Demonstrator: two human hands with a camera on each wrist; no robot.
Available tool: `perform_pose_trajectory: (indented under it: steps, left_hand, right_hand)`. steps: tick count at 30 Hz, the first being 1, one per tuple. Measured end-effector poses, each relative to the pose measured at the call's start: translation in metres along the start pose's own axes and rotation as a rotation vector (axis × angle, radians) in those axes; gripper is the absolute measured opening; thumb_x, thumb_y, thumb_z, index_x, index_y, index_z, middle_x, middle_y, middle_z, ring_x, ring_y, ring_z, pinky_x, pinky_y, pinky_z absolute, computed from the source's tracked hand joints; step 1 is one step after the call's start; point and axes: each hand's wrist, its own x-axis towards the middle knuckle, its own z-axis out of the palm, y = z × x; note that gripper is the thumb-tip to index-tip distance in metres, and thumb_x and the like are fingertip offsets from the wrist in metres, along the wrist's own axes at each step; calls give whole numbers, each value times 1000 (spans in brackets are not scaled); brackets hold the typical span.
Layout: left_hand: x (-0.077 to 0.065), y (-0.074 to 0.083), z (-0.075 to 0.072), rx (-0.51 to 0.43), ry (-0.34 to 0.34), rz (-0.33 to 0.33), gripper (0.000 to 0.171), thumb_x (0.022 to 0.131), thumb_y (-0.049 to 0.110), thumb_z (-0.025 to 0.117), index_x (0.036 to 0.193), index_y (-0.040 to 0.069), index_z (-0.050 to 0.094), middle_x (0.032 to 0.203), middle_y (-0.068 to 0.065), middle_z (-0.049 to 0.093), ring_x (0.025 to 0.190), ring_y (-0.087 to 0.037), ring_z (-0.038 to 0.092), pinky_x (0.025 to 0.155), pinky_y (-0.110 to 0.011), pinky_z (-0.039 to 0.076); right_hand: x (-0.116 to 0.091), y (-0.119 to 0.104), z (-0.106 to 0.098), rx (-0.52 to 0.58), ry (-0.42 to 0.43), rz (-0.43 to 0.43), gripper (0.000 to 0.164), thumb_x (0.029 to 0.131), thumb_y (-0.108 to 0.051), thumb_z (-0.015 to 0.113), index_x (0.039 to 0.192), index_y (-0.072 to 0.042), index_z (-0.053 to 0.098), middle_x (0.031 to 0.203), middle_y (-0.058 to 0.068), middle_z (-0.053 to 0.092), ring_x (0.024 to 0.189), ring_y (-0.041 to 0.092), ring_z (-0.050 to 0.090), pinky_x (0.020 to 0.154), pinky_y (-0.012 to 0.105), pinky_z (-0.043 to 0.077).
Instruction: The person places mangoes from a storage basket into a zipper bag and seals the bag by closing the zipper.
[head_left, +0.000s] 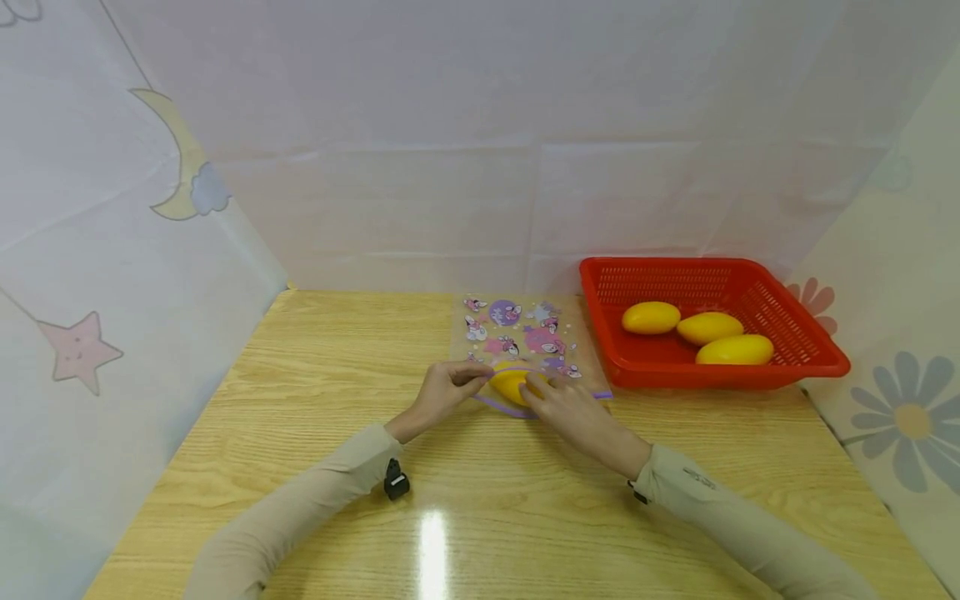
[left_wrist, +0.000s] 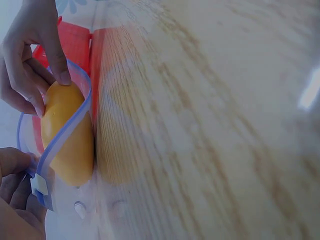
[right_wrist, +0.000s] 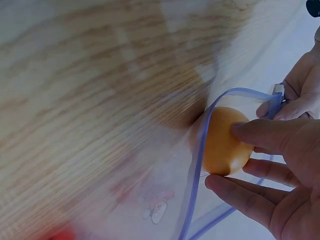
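A clear zip bag [head_left: 517, 329] printed with pink and purple cartoon figures lies flat on the table, its purple-edged mouth spread toward me. Partly inside that mouth is a yellow mango [head_left: 508, 384]. My right hand [head_left: 573, 412] grips the mango's end between thumb and fingers, as the right wrist view shows. At the mouth's left corner, my left hand [head_left: 442, 390] pinches the bag's edge beside a white slider [left_wrist: 39, 185]. In the left wrist view, the mango's lower part shows through the clear plastic below the purple strip [left_wrist: 65, 132].
To the right of the bag stands a red plastic basket [head_left: 690, 377] with three yellow mangoes [head_left: 651, 317] in it. Light printed cloth hangs behind the wooden table [head_left: 337, 350] and along both sides.
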Motion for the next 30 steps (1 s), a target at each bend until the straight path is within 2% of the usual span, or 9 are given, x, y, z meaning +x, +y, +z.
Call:
perform_pose_trajectory:
  steps: [6,7,10,12,14,18,24,27,30]
  left_hand:
    - [-1,-2,-1,11,25,-9,21,84,-8,53,104,-14,58,103,-28,58,93,-42,56,76,-39,51]
    - [-2,-6,-1,15,34,-2,21,84,-8,53,104,-14,58,103,-28,58,93,-42,56,76,-39,51]
    - [-3,-18,-1,61,79,34,20,83,-6,56,102,-12,60,101,-25,60,90,-38,59,74,-37,52]
    - [-4,-28,-1,106,115,59,19,82,-5,57,100,-10,62,98,-23,62,87,-34,61,73,-33,53]
    - [-5,-33,-2,163,147,71,18,81,-4,59,98,-6,64,96,-18,64,84,-29,63,70,-27,53]
    - [-7,-38,-3,270,148,72,13,82,-2,59,94,-2,65,93,-12,65,83,-20,64,70,-20,52]
    - [-10,-34,-4,358,115,25,15,82,-2,58,94,-1,68,94,-7,66,86,-13,63,71,-16,51]
    - [-10,-27,-6,329,99,-18,16,82,-2,59,95,1,68,95,-9,66,86,-16,63,70,-17,51]
    - [-11,-17,-9,222,69,-61,19,79,-6,60,97,-2,67,97,-17,64,88,-27,62,73,-24,52]
  right_hand:
    - [1,1,5,-25,12,-1,36,76,2,66,109,-3,56,101,11,49,63,24,55,50,30,52]
    - [1,2,5,-29,14,-5,33,78,3,63,109,-4,56,101,11,49,64,24,55,49,30,51]
    - [0,2,5,-45,47,-26,24,87,5,42,106,-3,56,99,11,49,61,23,55,43,27,48]
    - [0,3,5,-56,89,-38,32,92,2,26,103,-3,57,98,11,50,59,22,54,39,26,45]
    - [-1,3,5,-59,134,-45,40,93,1,19,101,-3,58,96,11,51,57,22,54,36,25,43]
    - [-3,3,2,-66,162,-52,34,90,5,26,98,-3,58,94,11,52,60,23,54,34,23,40]
    - [-7,0,-4,-48,78,-45,22,82,6,49,100,-6,54,98,10,49,65,21,50,34,21,35]
    - [-9,0,-8,-8,76,-33,29,75,4,62,101,-7,55,102,11,50,72,24,54,40,25,44]
    - [-12,2,-15,41,99,-10,32,72,2,67,101,-9,58,109,13,51,84,29,58,53,36,53]
